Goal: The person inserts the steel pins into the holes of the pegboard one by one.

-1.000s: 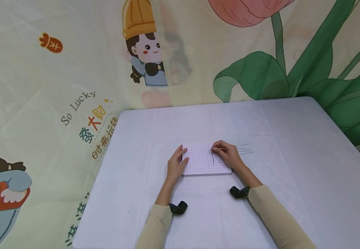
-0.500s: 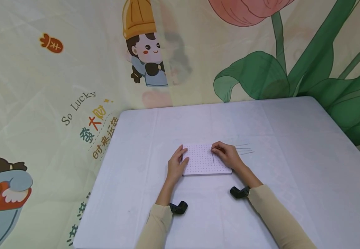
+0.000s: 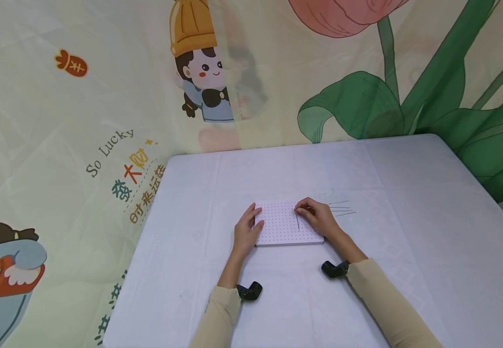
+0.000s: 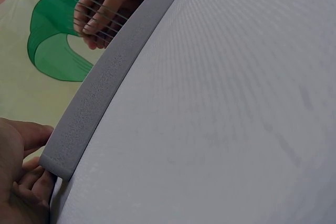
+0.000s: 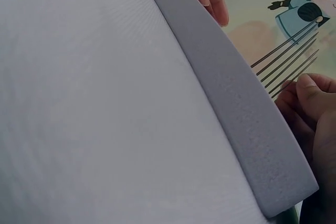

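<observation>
A pale board with a grid of small holes (image 3: 277,227) lies on the table. My left hand (image 3: 246,231) holds its left edge, thumb and fingertips at the border. In the left wrist view, lower fingers curl beside the board's end. Over the right half, my right hand (image 3: 316,214) pinches with thumb and forefinger at a thin dark rod (image 3: 298,223). Both wrist views show several thin metal rods (image 5: 286,42) standing upright from the board in a row, with the right fingertips at them. The rods' lower ends are hidden behind the board's edge.
Several thin rods (image 3: 343,208) lie on the white-covered table (image 3: 408,232) just right of my right hand. Black wrist cameras (image 3: 250,290) sit at both cuffs. Behind the table hangs a printed backdrop (image 3: 268,96).
Both hands, the board and the rods hold the same places. Only the head view has shifted very slightly.
</observation>
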Available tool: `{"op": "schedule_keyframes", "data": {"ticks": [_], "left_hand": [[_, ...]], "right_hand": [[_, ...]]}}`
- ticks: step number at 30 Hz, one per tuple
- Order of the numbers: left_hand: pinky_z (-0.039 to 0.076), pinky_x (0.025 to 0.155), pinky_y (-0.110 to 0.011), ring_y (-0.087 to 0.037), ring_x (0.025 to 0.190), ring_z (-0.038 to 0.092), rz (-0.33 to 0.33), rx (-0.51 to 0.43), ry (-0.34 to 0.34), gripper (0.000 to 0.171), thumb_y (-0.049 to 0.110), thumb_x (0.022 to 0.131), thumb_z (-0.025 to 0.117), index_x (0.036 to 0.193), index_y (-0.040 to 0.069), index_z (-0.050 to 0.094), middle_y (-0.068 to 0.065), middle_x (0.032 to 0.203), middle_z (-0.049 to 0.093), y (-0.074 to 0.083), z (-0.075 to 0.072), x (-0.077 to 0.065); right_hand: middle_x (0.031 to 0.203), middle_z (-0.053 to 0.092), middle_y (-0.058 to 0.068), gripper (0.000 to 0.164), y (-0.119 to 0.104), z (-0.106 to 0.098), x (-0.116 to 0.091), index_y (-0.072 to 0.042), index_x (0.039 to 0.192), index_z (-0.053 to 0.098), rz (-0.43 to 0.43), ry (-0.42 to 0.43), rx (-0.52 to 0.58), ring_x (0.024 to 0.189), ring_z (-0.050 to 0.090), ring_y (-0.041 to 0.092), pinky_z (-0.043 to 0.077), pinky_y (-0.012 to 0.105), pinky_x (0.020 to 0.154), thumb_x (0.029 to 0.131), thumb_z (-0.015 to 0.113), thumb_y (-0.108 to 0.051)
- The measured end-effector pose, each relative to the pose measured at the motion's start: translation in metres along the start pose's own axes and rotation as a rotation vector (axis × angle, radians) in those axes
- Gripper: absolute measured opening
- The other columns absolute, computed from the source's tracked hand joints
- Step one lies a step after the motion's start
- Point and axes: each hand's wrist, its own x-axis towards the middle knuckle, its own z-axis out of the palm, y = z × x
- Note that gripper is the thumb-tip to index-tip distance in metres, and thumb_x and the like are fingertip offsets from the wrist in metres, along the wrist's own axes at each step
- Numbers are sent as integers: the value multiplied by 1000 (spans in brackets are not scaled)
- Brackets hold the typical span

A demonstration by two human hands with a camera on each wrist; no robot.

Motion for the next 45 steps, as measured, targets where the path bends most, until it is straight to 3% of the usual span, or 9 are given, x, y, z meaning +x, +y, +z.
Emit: {"op": "schedule_keyframes", "data": {"ticks": [7,13,17,21,27,37,45], "left_hand": [[36,101,-22,-15,127,37,-7,-10,0,36,6,84,60,119,10,57,-1,141,37,-1,1,-1],[36,100,-21,-15,127,38,-2,-11,0,36,7,84,60,119,10,57,-1,141,38,1,2,-1],[36,100,-23,-17,127,38,8,-2,-2,37,6,84,60,120,9,57,-3,141,37,0,1,-1],[37,100,-24,-17,127,37,16,11,-7,37,7,84,59,121,9,56,-4,141,37,0,0,-1],[37,100,-23,-17,127,38,13,8,-13,37,7,84,59,121,9,56,-5,141,36,2,-2,0],[37,100,-22,-16,127,38,16,3,-6,37,7,84,60,120,8,56,-3,141,37,0,-3,1],[36,100,-22,-16,127,37,22,6,-3,37,7,84,60,120,9,56,-3,141,37,1,-2,1]], "right_hand": [[93,65,11,13,1,-6,-1,-3,99,59,86,46,100,90,61,22,50,16,80,86,56,-5],[94,63,9,14,0,-28,-4,-4,97,60,153,149,209,90,59,11,50,13,76,86,58,-12],[89,63,6,13,9,-51,-12,-6,92,62,171,214,151,83,58,8,49,13,70,85,60,-17],[86,64,5,14,18,-78,-23,-7,90,64,186,252,-4,80,56,4,45,12,70,82,64,-18],[87,66,3,12,27,-105,-41,-11,89,69,180,186,-181,81,52,-5,40,11,71,78,69,-16],[91,66,2,12,40,-108,-47,-15,88,70,139,77,-243,87,55,4,42,8,74,76,70,-16],[90,66,2,12,36,-108,-50,-14,86,70,136,38,-347,88,55,17,45,25,78,75,71,-14]]}}
